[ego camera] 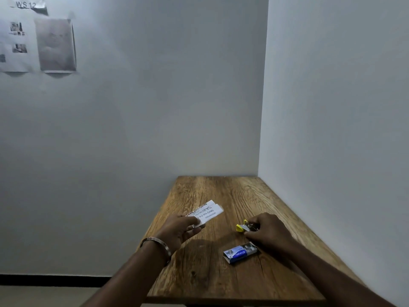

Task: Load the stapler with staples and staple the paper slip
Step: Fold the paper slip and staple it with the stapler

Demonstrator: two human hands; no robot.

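Observation:
My left hand (180, 229) pinches the near end of two overlapping white printed paper slips (209, 212), holding them just above the wooden table (210, 278). My right hand (269, 229) grips a small yellow and metal stapler (242, 227) resting on the table to the right; the stapler's yellow tip and metal front stick out to the left of my fingers, the rest is hidden under the hand. A blue staple box (240, 253) lies partly slid open, close in front of my right hand.
The table stands in a corner, with white walls directly behind it and along its right side. Its left edge drops to the floor. Printed sheets (55, 45) hang on the wall at upper left.

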